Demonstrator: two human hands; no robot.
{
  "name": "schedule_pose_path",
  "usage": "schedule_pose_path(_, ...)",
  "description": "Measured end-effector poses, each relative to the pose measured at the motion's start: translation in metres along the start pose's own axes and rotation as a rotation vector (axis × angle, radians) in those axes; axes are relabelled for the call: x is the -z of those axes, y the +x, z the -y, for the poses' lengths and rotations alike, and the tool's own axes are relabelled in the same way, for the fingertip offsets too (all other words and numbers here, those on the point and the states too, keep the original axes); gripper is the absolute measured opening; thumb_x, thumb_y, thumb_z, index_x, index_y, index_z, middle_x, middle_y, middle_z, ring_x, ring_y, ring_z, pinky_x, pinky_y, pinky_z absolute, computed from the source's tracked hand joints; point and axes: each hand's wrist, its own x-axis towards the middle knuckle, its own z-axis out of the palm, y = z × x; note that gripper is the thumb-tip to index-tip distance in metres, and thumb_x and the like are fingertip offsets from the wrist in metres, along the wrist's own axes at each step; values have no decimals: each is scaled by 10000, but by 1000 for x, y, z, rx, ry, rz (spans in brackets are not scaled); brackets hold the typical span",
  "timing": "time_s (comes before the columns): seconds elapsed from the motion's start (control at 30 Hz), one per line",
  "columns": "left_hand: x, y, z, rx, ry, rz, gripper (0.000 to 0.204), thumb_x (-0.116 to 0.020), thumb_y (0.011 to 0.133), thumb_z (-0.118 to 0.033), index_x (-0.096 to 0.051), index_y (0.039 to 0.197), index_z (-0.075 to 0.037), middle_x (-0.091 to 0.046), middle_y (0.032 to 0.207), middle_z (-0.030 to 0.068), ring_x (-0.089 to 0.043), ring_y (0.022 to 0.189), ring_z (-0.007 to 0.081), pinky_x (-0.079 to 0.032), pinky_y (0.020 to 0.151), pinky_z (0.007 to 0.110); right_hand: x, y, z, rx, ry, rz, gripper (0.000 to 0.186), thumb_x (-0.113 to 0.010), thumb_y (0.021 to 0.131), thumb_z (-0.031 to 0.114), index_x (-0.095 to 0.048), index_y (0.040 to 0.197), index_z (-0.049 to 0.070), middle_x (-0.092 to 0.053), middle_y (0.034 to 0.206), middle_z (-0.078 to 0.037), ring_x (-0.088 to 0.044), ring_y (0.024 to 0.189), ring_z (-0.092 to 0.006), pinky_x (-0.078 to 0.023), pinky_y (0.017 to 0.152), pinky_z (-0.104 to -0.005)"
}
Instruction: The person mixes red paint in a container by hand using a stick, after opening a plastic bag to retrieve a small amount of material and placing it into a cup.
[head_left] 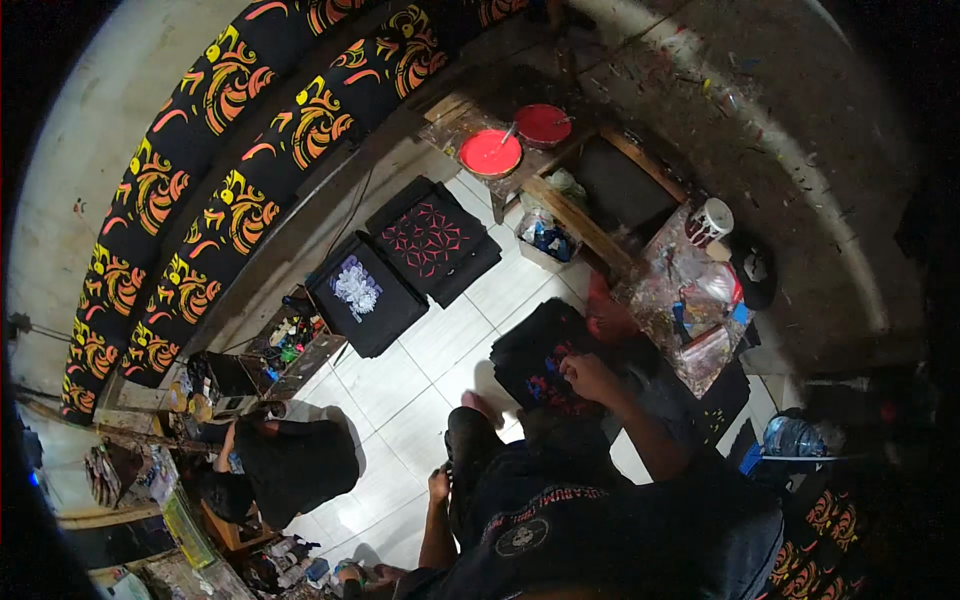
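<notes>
My right hand (590,379) is over a stack of black cloth pieces (525,350) with a small red and blue print. Its fingers are bent together at the print. Whatever they may hold is too small to make out. My left hand (438,486) is closed beside my dark-clothed knee (470,435). A small dark thing seems to be at its fingertips, but I cannot tell what. Beyond the stack, on the tiles, lie black cloths with a red geometric print (428,238) and with a white and purple print (357,289).
Two red tubs (490,153) stand on a wooden bench. A plastic-covered surface (700,290) with a paint-stained cup (709,222) is at my right. Another person (295,465) crouches at the left near cluttered shelves. Long patterned black cloth (240,205) stretches along the far left.
</notes>
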Motion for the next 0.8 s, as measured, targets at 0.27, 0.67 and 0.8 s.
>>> schedule_pose_path(0.27, 41, 159, -198, 299, -220, -48, 354, -566, 972, -328, -601, 1141, -19, -681, 969, 109, -631, 767, 179, -506, 612, 317, -24, 161, 18, -40, -139, 202, 281, -608, 895, 283, -649, 1056, 57, -690, 903, -182, -670, 857, -381, -519, 775, -496)
schedule_pose_path(0.67, 52, 479, -461, -178, -85, 437, 455, -442, 987, -422, -617, 1147, -33, -697, 1071, 110, -688, 865, 200, -535, 692, 331, 76, 334, -8, -283, -4, -122, 360, -642, 891, 327, -614, 1034, -2, -668, 906, -212, -658, 834, -384, -519, 766, -477)
schedule_pose_path(0.8, -24, 526, -536, -77, -107, 621, 426, -478, 965, -408, -626, 1130, -44, -698, 998, 81, -679, 864, 170, -519, 655, 314, 112, 317, -75, -333, -132, -332, 336, -648, 891, 320, -630, 1024, 13, -672, 919, -202, -670, 847, -354, -524, 761, -455)
